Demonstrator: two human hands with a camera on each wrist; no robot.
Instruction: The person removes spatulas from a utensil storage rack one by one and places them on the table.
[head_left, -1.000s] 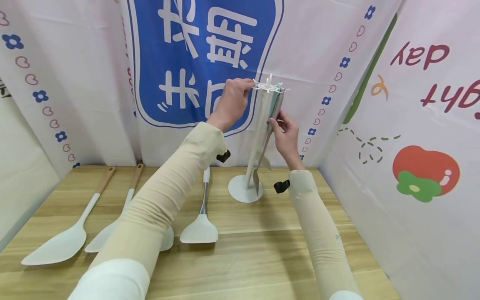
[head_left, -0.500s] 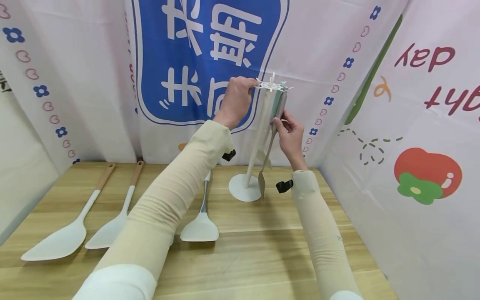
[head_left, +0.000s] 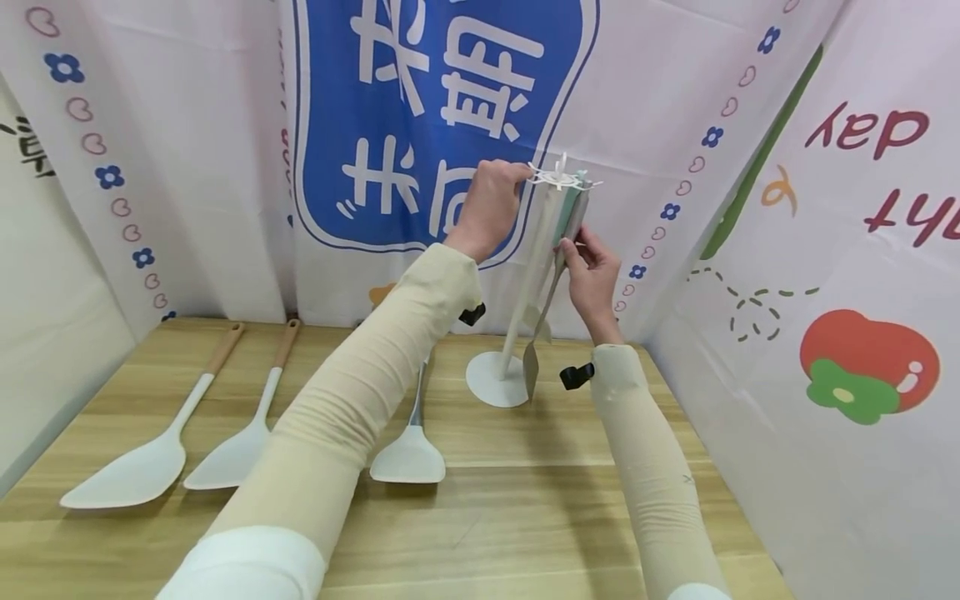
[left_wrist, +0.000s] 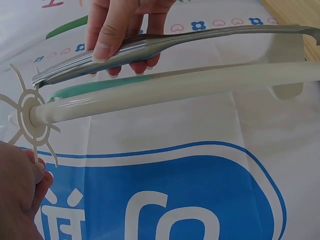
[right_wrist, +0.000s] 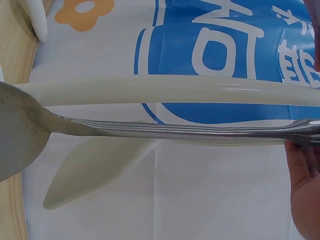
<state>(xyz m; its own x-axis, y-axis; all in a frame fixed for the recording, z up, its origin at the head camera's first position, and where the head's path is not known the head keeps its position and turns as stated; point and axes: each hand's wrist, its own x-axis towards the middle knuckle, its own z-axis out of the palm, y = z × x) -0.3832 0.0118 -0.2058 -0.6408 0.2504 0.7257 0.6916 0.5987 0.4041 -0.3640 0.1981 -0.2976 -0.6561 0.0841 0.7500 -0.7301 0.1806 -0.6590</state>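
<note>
A white utensil stand [head_left: 525, 275] with a ring of hooks [left_wrist: 32, 115] on top stands at the table's back. My left hand [head_left: 491, 204] pinches one of these hooks between thumb and fingers. My right hand [head_left: 594, 279] holds a metal spatula [left_wrist: 125, 52] by its handle, blade down, along the right side of the pole. The handle's end meets a hook; whether it is hooked on cannot be told. Behind the metal spatula hangs a utensil with a teal handle [left_wrist: 95, 88] and a pale, flat head [right_wrist: 95, 175].
Left on the wooden table [head_left: 480, 533] lie two white spatulas with wooden handles, one outermost [head_left: 135, 471] and one beside it [head_left: 236, 454]. A white-headed turner [head_left: 408, 457] lies in front of the stand, its handle partly behind my left sleeve. Printed cloth [head_left: 637, 100] walls the table's back.
The head view has shifted slightly left. The metal spatula's blade has swung a little to the right of the stand's base. Both hands keep their holds.
</note>
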